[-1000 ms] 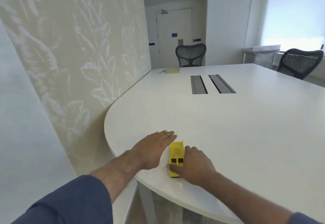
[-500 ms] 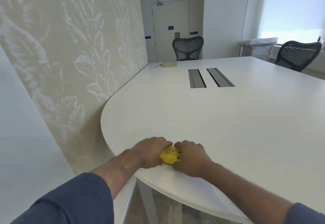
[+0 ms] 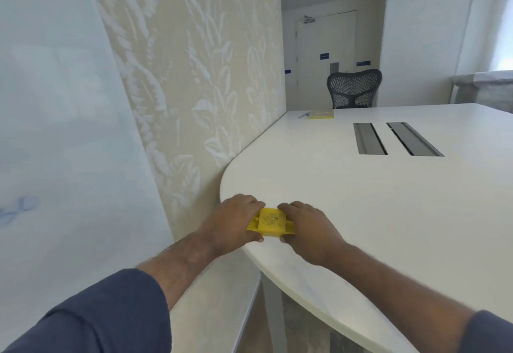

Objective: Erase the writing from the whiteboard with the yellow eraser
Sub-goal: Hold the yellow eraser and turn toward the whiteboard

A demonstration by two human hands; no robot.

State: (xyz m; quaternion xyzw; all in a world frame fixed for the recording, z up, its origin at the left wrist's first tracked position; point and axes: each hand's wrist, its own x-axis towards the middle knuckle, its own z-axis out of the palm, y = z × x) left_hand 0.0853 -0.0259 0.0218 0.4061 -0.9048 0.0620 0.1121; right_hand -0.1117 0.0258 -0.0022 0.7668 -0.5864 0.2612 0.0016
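**Both hands on the yellow eraser at the tabletop's rounded edge**

While the yellow eraser [image 3: 270, 225] sits at the near-left rounded edge of the white tabletop [image 3: 361, 200], both hands grip it from either side. Left hand [image 3: 231, 221] holds its left end, fingers curled over the top, thumb under the near side. Right hand [image 3: 308, 230] clamps the right end, fingers [image 3: 286, 208] bent over the far edge. Eraser's flat face with a small label is up; can't tell if it's lifted or touching the tabletop. Whiteboard [image 3: 55, 130] stands at left, mostly clean, faint blue writing [image 3: 19, 208] low on its left part. Patterned wall panel [image 3: 194, 75] between whiteboard and tabletop. Two grey cable slots [image 3: 397, 138] in the tabletop's middle. Yellow pad [image 3: 321, 114] at the far left edge, black mesh chair [image 3: 354, 87] behind it. Dark blue sleeves on both forearms
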